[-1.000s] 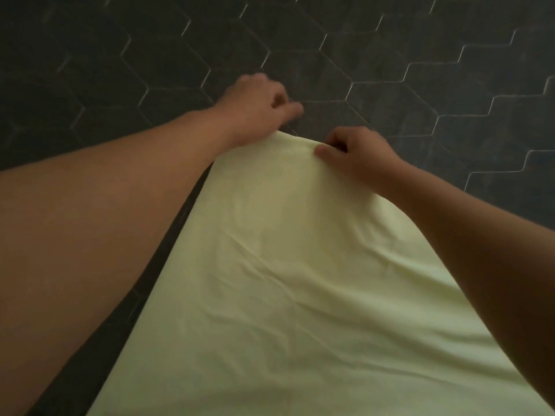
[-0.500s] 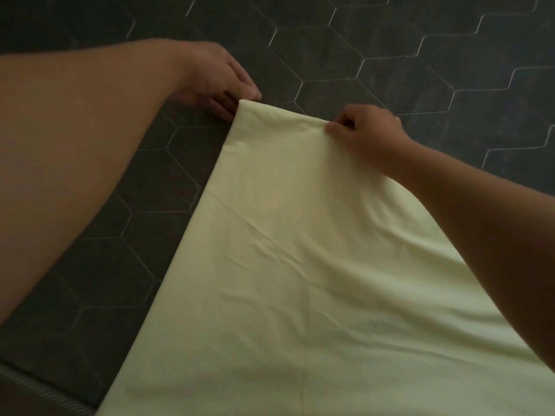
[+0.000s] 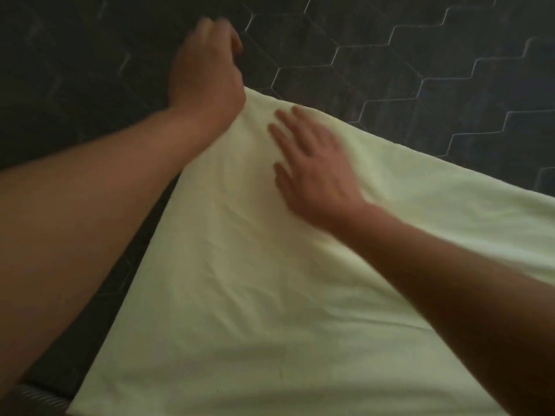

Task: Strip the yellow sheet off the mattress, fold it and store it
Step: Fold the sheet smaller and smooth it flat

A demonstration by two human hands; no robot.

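Note:
The pale yellow sheet lies spread flat on the dark mattress, which has a quilted hexagon pattern. My left hand is at the sheet's far corner, blurred, with its fingers curled past the fabric edge; whether it grips the corner is hidden. My right hand lies flat on the sheet just below that corner, palm down with the fingers spread, holding nothing.
Bare dark mattress surface surrounds the sheet on the left and at the far side. A striped mattress edge shows at the bottom left. Both forearms cross the lower half of the view.
My right hand has let go of the sheet's far edge and now lies open and flat on the fabric. The left hand has shifted right to the corner. The sheet's far edge reaches farther right.

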